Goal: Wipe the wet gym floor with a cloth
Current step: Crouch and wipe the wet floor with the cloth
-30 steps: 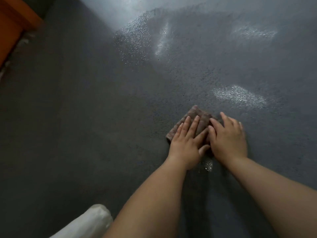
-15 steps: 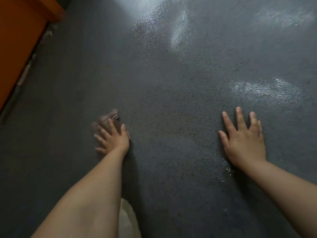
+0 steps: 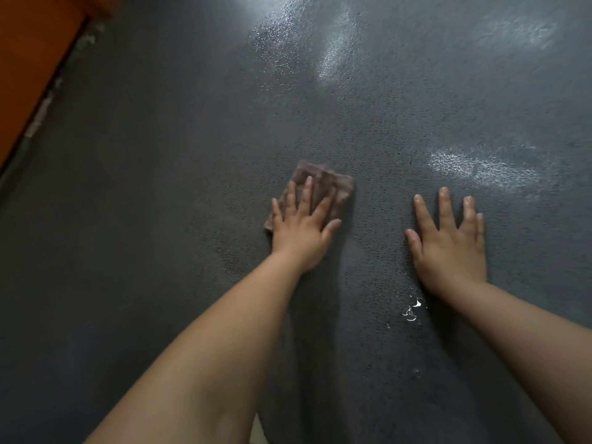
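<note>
To wipe well, keep the left hand flat and sweep the cloth toward the droplets at lower centre. The cloth lies mid-frame on the floor, under straight, spread fingers. The right hand rests splayed, well apart.

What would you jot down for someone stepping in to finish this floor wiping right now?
Left hand: flat, fingers straight, pressing the brown cloth onto the floor.
Right hand: flat on the bare floor, fingers spread, holding nothing.
Done: can't tell how much has been wiped.
Left: water droplets glint just below the right wrist, and shiny wet patches lie ahead of the right hand and farther up. Wipe those next.
</note>
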`<state>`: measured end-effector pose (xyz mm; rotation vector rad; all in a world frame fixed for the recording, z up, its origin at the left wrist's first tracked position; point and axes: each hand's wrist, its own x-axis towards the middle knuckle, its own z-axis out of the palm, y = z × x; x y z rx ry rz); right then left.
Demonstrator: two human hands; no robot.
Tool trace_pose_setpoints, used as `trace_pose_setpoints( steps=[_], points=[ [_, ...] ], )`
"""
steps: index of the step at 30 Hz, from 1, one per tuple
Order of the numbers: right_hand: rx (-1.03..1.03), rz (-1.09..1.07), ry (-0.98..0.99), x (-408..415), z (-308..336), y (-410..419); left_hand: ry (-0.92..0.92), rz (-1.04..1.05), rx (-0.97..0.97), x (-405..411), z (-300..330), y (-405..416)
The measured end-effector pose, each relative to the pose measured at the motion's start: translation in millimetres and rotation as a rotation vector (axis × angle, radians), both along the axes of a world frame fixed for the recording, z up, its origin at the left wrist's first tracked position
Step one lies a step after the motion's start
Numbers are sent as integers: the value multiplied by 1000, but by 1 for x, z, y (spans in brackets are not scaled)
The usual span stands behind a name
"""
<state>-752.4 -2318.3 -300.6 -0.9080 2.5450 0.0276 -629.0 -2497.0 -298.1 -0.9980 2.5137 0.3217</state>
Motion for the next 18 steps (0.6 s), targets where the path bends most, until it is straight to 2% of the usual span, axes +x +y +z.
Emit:
trace_pose_setpoints(
  steps=[4, 7, 10, 12, 14, 16, 18],
  points=[
    [37, 43, 4, -5, 4, 3, 2, 487, -80, 50, -3, -44],
    [37, 52, 5, -6, 4, 4, -10, 868, -110, 105, -4, -41],
    [19, 56, -2, -6, 4, 2, -7, 991, -124, 113, -7, -6],
    [7, 61, -10, -7, 6, 3, 4, 975, -125, 92, -9, 22],
    [-24, 63, -3, -10, 9, 6, 15, 867, -97, 62, -10, 55],
    [-71, 67, -1, -15, 11, 9, 52, 636, -104, 35, -12, 101],
    [-124, 73, -7, -22, 11, 13, 105, 315, -73, 14, -8, 147]
  ],
)
